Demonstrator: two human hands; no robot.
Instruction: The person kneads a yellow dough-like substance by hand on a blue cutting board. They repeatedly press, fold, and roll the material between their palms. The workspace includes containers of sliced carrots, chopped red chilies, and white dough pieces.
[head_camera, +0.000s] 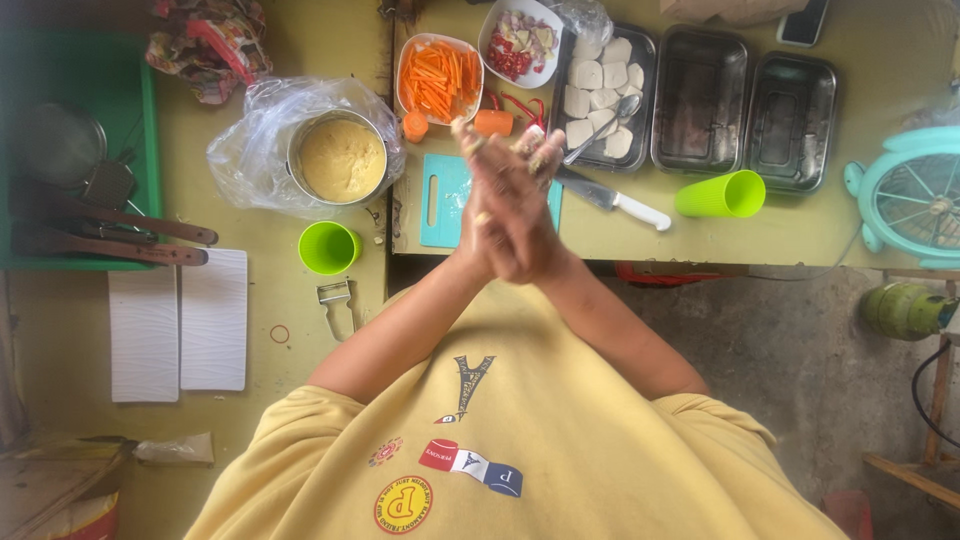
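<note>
Pressing left hand (488, 225) flat against right hand (535, 185), palm to palm, above the teal cutting board (438, 200) on the counter (800, 225); probably rubbing or rolling, anything between hidden; parting calls for staying over the board

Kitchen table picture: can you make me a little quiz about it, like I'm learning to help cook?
1. True or false: the left hand and right hand are pressed together above the teal cutting board.
2. What fills the bowl of carrot sticks: A) orange strips, B) green leaves, C) brown beans?
3. Which green cup lies on its side: the one by the knife or the one by the pot of yellow batter?

Key
1. True.
2. A.
3. The tipped green cup by the knife; the upright green cup stands near the pot.
</note>
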